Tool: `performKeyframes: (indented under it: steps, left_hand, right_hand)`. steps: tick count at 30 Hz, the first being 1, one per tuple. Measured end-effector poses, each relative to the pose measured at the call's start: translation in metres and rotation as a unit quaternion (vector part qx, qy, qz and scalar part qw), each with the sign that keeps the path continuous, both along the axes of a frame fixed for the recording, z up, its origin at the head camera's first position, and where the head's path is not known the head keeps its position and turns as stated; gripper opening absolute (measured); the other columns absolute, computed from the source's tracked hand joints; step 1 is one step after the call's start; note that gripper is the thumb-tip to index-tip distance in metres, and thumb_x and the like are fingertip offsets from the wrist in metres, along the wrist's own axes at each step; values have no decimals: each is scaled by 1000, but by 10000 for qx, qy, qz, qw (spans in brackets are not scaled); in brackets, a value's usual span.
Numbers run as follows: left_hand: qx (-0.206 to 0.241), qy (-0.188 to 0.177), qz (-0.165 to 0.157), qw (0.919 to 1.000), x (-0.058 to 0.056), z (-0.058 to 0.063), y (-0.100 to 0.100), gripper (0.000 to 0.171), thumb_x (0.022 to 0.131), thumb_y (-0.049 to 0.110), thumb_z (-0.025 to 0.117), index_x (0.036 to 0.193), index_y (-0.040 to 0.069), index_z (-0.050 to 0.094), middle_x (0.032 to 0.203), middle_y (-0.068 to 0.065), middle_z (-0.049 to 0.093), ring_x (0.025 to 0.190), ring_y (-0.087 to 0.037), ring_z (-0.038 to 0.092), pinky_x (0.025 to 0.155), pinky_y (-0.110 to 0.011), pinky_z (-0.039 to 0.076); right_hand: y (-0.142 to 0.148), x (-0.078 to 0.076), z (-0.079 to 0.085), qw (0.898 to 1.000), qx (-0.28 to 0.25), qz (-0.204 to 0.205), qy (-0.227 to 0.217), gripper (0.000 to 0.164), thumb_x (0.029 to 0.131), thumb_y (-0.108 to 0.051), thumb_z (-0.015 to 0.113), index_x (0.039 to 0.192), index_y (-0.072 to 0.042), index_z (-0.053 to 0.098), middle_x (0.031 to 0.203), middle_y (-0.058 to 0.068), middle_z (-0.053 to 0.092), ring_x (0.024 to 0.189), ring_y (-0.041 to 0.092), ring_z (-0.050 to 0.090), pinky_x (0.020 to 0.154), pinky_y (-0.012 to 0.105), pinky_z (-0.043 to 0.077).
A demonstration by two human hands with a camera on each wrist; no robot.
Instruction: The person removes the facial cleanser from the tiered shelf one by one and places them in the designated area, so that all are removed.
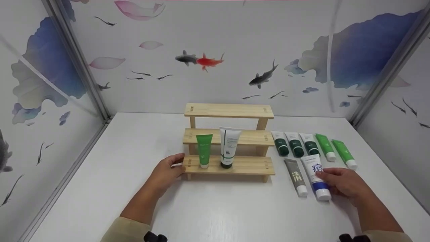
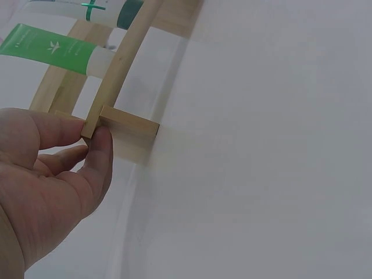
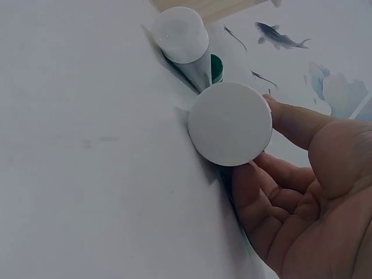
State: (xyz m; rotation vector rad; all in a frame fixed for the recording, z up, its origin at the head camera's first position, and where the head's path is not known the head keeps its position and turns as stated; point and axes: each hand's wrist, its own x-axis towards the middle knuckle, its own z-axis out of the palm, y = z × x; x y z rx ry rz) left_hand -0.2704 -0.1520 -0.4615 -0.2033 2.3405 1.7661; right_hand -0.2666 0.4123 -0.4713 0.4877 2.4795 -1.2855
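A three-step wooden rack [image 1: 250, 165] stands at the table's middle. My left hand [image 1: 167, 173] pinches the left end of its lowest step; in the left wrist view thumb and fingers close around the board's corner [image 2: 93, 125]. On that step stand a green tube [image 1: 204, 149] and a white tube with a dark cap [image 1: 229, 148], both upright. To the right, my right hand [image 1: 346, 183] grips a white and blue tube [image 1: 319, 183] by its side. In the right wrist view its round white cap [image 3: 230, 124] faces the camera and hides most of the tube.
Left of the gripped tube lies a grey tube [image 1: 295, 176] with a white cap. Behind are white tubes with dark green caps [image 1: 295, 144] and two green tubes [image 1: 344, 153], all lying down. Printed panels [image 1: 215, 43] wall the table [image 1: 235, 208] at the back and sides.
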Motion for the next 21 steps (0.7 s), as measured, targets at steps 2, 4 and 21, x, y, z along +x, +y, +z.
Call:
performKeyframes:
  steps: [2,4,21]
  left_hand:
    - [-8,-32,29,10000,0,0,0,54,106,8,60,159,12,50,161,-11,51,145,-30,57,118,-44,54]
    - [-6,-61,56,10000,0,0,0,54,106,8,60,159,12,50,161,-10,52,144,-29,57,118,-43,54]
    - [166,80,-29,9998,0,-1,-1,55,105,7,59,159,9,50,160,-13,51,145,-30,57,118,-44,54]
  right_hand:
    - [-1,0,0,10000,80,22,-4,106,88,-69,77,160,2,43,144,27,60,102,21,65,79,29,59]
    - [-1,0,0,9999,144,60,3,107,88,-70,76,160,2,43,148,30,57,103,22,65,79,29,60]
    - [2,-1,0,9997,229,86,-7,108,87,-71,77,157,4,45,142,31,63,97,16,72,79,28,63]
